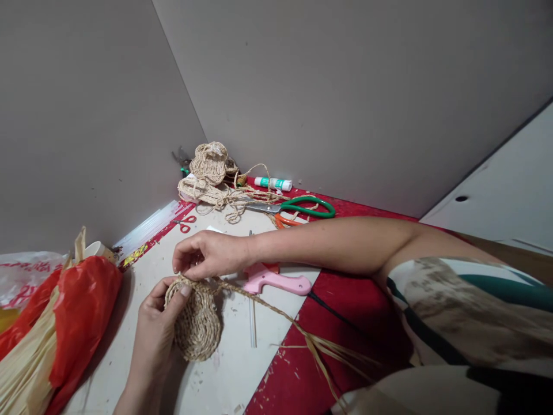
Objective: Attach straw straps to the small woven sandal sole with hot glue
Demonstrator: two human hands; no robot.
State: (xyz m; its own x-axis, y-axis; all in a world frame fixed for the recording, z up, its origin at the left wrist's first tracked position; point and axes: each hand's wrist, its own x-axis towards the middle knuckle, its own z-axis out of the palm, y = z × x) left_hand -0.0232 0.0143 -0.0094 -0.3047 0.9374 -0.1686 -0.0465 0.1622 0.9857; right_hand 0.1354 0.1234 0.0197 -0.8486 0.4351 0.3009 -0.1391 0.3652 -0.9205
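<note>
A gourd-shaped piece of coiled straw braid (197,323) is held up over the white board. My left hand (162,311) grips its upper left edge, thumb on the front face and fingers behind. At the top edge of the piece, my right hand (207,253) has its fingers bent and pinched close to the braid; what lies between the fingertips is hidden. From there a loose straw braid (268,305) runs down to the right and frays into strands. Behind my right wrist lies a pink glue gun (279,281) with a clear glue stick (253,323) beside it.
Green-handled scissors (306,206), small red scissors (185,223) and a white-green glue tube (273,183) lie toward the back. A flower-shaped woven piece (209,163) rests on braid coils (203,193). Left stands a red plastic bag (88,311) of straw. Grey walls (345,104) close the corner.
</note>
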